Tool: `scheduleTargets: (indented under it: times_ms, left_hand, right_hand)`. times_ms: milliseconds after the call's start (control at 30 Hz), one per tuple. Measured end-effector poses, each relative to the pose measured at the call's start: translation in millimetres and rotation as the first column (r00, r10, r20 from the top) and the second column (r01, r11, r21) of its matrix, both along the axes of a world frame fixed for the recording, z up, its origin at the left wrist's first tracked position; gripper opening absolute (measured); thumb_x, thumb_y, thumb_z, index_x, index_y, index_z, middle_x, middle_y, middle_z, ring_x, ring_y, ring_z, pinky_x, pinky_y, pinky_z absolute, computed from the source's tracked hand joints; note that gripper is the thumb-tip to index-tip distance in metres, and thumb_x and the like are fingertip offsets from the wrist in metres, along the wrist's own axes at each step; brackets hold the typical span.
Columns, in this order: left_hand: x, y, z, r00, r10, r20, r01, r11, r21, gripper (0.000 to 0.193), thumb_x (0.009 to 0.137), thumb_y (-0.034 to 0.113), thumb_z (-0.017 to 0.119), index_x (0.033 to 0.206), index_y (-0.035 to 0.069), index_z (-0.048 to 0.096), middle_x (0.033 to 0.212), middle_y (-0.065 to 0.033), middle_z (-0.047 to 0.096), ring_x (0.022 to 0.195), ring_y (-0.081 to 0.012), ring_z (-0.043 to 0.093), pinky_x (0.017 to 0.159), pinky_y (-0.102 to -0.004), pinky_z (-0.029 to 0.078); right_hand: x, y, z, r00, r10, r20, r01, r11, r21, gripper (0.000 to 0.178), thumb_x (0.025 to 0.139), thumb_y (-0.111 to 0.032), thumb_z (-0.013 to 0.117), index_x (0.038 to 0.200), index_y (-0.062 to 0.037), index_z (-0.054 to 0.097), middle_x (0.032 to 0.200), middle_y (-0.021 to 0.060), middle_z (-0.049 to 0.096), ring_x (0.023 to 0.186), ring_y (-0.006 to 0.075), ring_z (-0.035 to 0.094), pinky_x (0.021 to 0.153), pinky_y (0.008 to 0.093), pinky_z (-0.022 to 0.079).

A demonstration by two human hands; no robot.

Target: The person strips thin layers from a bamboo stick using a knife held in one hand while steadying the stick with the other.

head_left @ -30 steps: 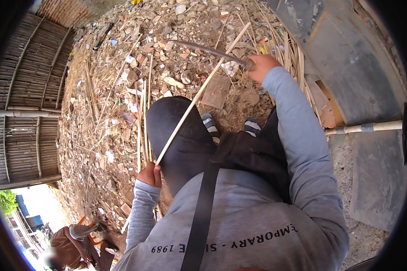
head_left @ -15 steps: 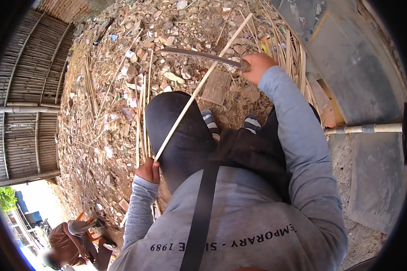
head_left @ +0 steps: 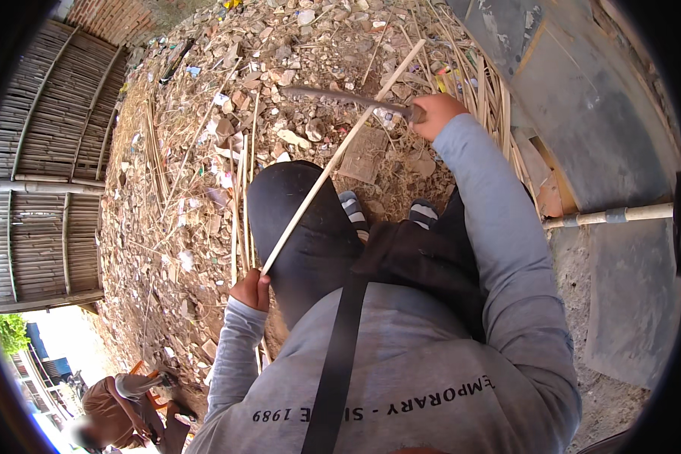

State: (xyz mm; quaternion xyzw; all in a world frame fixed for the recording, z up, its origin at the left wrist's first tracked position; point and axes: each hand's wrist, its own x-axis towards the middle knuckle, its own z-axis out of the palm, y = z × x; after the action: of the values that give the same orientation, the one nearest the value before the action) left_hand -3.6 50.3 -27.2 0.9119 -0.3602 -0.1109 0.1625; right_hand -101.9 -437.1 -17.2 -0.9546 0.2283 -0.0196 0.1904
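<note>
My left hand (head_left: 251, 290) is closed around the near end of a long pale bamboo strip (head_left: 310, 195). The strip slants up and away to the right, across my left knee. My right hand (head_left: 437, 115) grips the short handle of a machete (head_left: 340, 97), and its long, slightly curved dark blade points left. The blade lies across the strip's far part; whether it cuts into the strip I cannot tell. Under the strip is a flat brownish slab (head_left: 364, 154) on the ground, just beyond my feet.
Several bamboo strips (head_left: 244, 204) lie left of my knee, and more (head_left: 483, 98) are heaped at the far right. Rubble (head_left: 197, 159) covers the ground. Grey sheets (head_left: 583, 98) stand at the right, a bamboo wall (head_left: 41, 113) at the left. Another person (head_left: 121, 408) sits at the lower left.
The machete has shifted slightly nearer along the strip, its blade now a little blurred. The strip's far end sits a little lower in view. Both hands keep their grip.
</note>
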Motion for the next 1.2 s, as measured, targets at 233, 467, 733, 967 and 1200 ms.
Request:
scheduleTargets:
  times_ms: [233, 467, 733, 967, 1200]
  left_hand:
    - [5, -4, 16, 1.0, -0.011, -0.011, 0.011, 0.997, 0.073, 0.034, 0.095, 0.034, 0.047, 0.078, 0.004, 0.048, 0.058, -0.0238, 0.053, 0.057, -0.0451, 0.055, 0.049, -0.0499, 0.041]
    - [12, -5, 18, 0.988, -0.019, -0.155, 0.029, 0.998, 0.064, 0.046, 0.097, 0.041, 0.038, 0.078, 0.001, 0.052, 0.058, -0.0219, 0.05, 0.059, -0.0435, 0.053, 0.055, -0.0471, 0.04]
    - [5, -22, 22, 0.985, -0.011, -0.171, 0.011, 1.0, -0.002, 0.043, 0.096, 0.038, 0.043, 0.074, 0.002, 0.048, 0.058, -0.0236, 0.05, 0.058, -0.0455, 0.053, 0.052, -0.048, 0.04]
    - [9, -31, 23, 0.982, -0.023, -0.186, 0.026, 1.0, 0.017, 0.046, 0.097, 0.041, 0.042, 0.075, 0.001, 0.048, 0.059, -0.0237, 0.05, 0.059, -0.0463, 0.052, 0.052, -0.0483, 0.039]
    - [10, -27, 19, 0.983, -0.032, -0.183, 0.031, 0.999, -0.007, 0.046, 0.097, 0.041, 0.042, 0.075, 0.002, 0.049, 0.059, -0.0229, 0.051, 0.06, -0.0452, 0.053, 0.053, -0.0488, 0.04]
  right_hand:
    - [-8, -45, -30, 0.922, -0.386, 0.023, 0.379, 0.915, 0.142, 0.032, 0.074, -0.027, 0.066, 0.103, -0.0133, 0.065, 0.095, 0.0151, 0.066, 0.092, 0.0326, 0.063, 0.082, 0.0388, 0.05]
    - [3, 13, -1, 0.994, 0.09, -0.068, -0.083, 0.992, 0.098, 0.033, 0.071, -0.027, 0.07, 0.095, -0.005, 0.064, 0.082, 0.017, 0.064, 0.08, 0.0349, 0.062, 0.072, 0.0428, 0.048]
    - [14, 37, -2, 0.982, 0.183, -0.052, -0.179, 0.981, 0.074, 0.04, 0.069, -0.029, 0.07, 0.101, -0.0055, 0.065, 0.088, 0.0193, 0.065, 0.086, 0.0363, 0.063, 0.077, 0.042, 0.05]
    - [19, 7, -31, 0.994, -0.065, -0.082, 0.079, 0.981, 0.178, 0.044, 0.067, -0.03, 0.069, 0.103, -0.0065, 0.065, 0.092, 0.0189, 0.066, 0.089, 0.0361, 0.062, 0.081, 0.0416, 0.05]
    - [23, 57, -4, 0.97, 0.202, -0.132, -0.185, 0.974, 0.131, 0.044, 0.068, -0.028, 0.068, 0.106, -0.0074, 0.064, 0.091, 0.0186, 0.066, 0.088, 0.0353, 0.063, 0.079, 0.042, 0.05]
